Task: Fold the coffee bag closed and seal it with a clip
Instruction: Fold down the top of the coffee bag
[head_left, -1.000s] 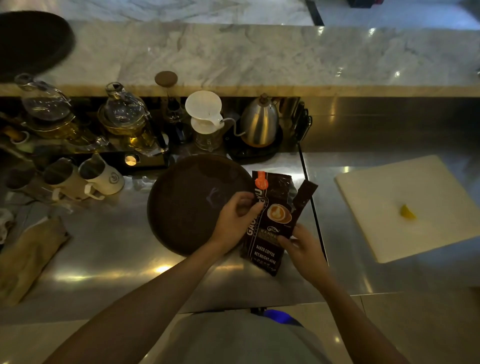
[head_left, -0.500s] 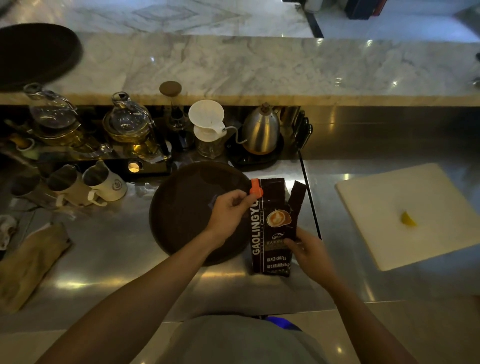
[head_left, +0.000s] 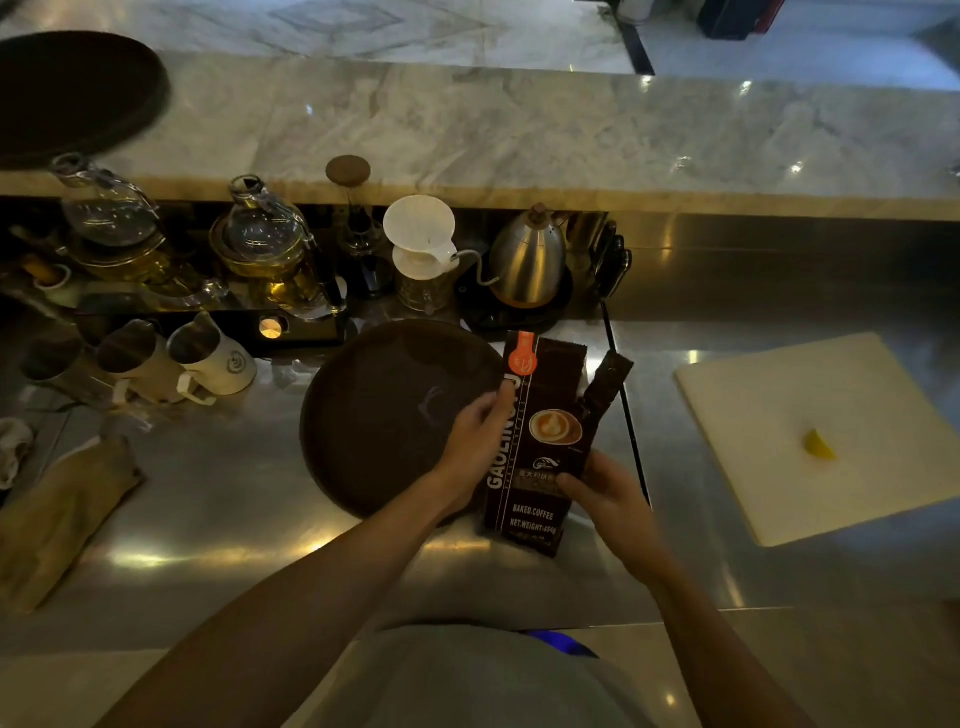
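A dark brown coffee bag (head_left: 540, 452) with a latte picture stands upright on the steel counter, beside a round dark tray. An orange clip-like tab (head_left: 522, 354) sits at its top left corner; whether it is a clip or a printed label I cannot tell. A dark strip of the bag (head_left: 607, 382) sticks up at its right side. My left hand (head_left: 475, 434) grips the bag's left edge at mid height. My right hand (head_left: 605, 493) holds the lower right side, thumb on the front.
The round dark tray (head_left: 384, 415) lies left of the bag. Behind it stand a steel kettle (head_left: 527, 260), a white dripper (head_left: 420, 234), glass teapots (head_left: 265, 244) and pitchers (head_left: 208, 358). A white cutting board (head_left: 810, 431) with a lemon wedge (head_left: 818, 446) lies right. A folded cloth (head_left: 57, 514) lies left.
The bag went from tilted to upright on the counter. My left hand slid from the orange tab at the top down to the bag's left edge. My right hand stayed low on the right side.
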